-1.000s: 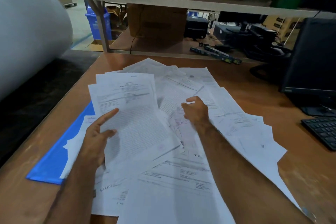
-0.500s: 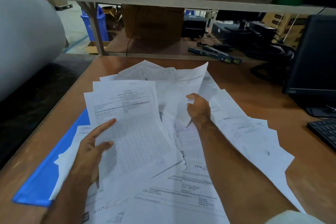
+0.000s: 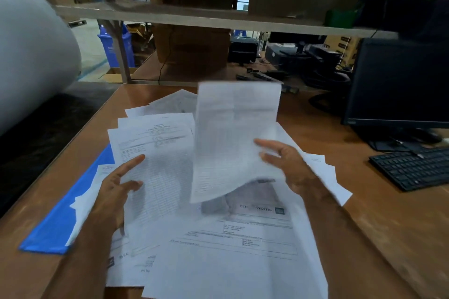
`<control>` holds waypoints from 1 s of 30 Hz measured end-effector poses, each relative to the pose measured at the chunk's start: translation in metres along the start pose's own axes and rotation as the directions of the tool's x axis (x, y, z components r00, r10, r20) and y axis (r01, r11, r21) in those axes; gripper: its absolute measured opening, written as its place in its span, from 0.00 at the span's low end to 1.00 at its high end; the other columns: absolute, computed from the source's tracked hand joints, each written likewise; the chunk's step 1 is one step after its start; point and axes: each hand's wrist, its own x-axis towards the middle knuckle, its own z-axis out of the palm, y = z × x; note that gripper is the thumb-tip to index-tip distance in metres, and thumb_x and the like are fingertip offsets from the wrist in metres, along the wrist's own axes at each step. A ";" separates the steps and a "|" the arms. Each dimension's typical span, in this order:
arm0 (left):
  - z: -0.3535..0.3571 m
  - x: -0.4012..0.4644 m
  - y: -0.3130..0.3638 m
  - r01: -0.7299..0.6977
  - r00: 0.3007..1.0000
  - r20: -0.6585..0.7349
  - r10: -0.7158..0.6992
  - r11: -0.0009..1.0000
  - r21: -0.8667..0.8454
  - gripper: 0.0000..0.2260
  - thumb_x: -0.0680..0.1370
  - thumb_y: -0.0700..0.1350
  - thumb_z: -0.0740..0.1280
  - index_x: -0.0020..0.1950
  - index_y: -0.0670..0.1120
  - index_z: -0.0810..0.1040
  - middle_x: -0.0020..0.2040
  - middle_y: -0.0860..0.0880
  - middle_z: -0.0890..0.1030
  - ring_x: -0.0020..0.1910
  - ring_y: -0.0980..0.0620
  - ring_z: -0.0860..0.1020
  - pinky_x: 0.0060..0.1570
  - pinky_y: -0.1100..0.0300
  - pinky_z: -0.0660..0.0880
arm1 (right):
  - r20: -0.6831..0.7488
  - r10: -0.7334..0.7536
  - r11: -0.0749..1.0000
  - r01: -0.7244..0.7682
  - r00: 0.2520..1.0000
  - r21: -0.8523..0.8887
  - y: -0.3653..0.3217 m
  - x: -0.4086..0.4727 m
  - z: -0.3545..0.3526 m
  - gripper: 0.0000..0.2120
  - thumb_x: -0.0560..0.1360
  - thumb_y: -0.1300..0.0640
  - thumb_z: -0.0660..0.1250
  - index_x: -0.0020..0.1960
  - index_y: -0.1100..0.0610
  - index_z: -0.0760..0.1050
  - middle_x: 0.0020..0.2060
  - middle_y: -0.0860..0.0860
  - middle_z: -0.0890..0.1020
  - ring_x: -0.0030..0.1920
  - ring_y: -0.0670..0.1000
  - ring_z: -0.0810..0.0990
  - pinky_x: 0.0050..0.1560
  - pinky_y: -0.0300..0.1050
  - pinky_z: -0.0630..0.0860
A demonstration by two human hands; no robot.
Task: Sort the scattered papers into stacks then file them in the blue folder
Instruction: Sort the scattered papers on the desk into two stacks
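Early sorting stage. The right hand (image 3: 289, 165) lifts 1 blurred sheet (image 3: 233, 138) by its right edge, thumb and fingers pinching it above the pile, while the left hand (image 3: 114, 192) grips a small gathered stack (image 3: 158, 167) of printed forms, thumb laid across the top page. By appearance this is the only stack begun; the remaining scattered papers (image 3: 243, 250) lie overlapped and unsorted across the wooden table (image 3: 388, 238). The blue folder (image 3: 56, 226) lies flat at the table's left edge, partly buried under loose pages; whether any page is inside it cannot be told. Filing has apparently not begun. A keyboard (image 3: 413, 167) sits well apart at the right.
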 end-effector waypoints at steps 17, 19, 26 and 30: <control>-0.003 0.002 0.002 0.022 0.997 0.075 -0.015 0.996 -0.092 0.26 0.79 0.30 0.65 0.68 0.57 0.80 0.70 0.60 0.76 0.69 0.51 0.74 0.66 0.51 0.75 | 0.209 0.014 0.999 -0.006 0.978 -0.038 0.005 0.031 0.076 0.32 0.77 0.59 0.73 0.77 0.43 0.68 0.65 0.31 0.75 0.61 0.33 0.78 0.51 0.33 0.78; -0.002 0.001 0.004 0.009 0.999 0.054 -0.006 0.999 -0.046 0.24 0.80 0.34 0.66 0.69 0.60 0.79 0.70 0.63 0.75 0.67 0.56 0.73 0.65 0.56 0.73 | 0.224 0.013 0.999 -0.024 0.975 0.044 0.005 0.034 0.085 0.31 0.78 0.61 0.72 0.77 0.45 0.67 0.63 0.33 0.79 0.63 0.41 0.80 0.53 0.40 0.81; -0.003 0.004 0.001 -0.039 0.998 0.037 0.040 0.998 -0.046 0.24 0.83 0.37 0.62 0.74 0.61 0.74 0.76 0.59 0.70 0.75 0.53 0.68 0.75 0.48 0.65 | 0.286 -0.035 0.998 0.048 0.957 -0.039 0.007 0.047 0.103 0.33 0.76 0.59 0.75 0.77 0.45 0.68 0.69 0.38 0.77 0.70 0.46 0.76 0.65 0.46 0.78; 0.000 -0.003 0.005 -0.100 0.993 0.076 0.093 0.991 0.085 0.23 0.82 0.64 0.59 0.77 0.69 0.62 0.79 0.66 0.62 0.73 0.62 0.66 0.71 0.53 0.65 | 0.294 -0.036 0.982 0.088 0.955 -0.164 0.013 0.052 0.112 0.37 0.73 0.56 0.79 0.77 0.39 0.67 0.73 0.38 0.73 0.71 0.40 0.73 0.71 0.47 0.73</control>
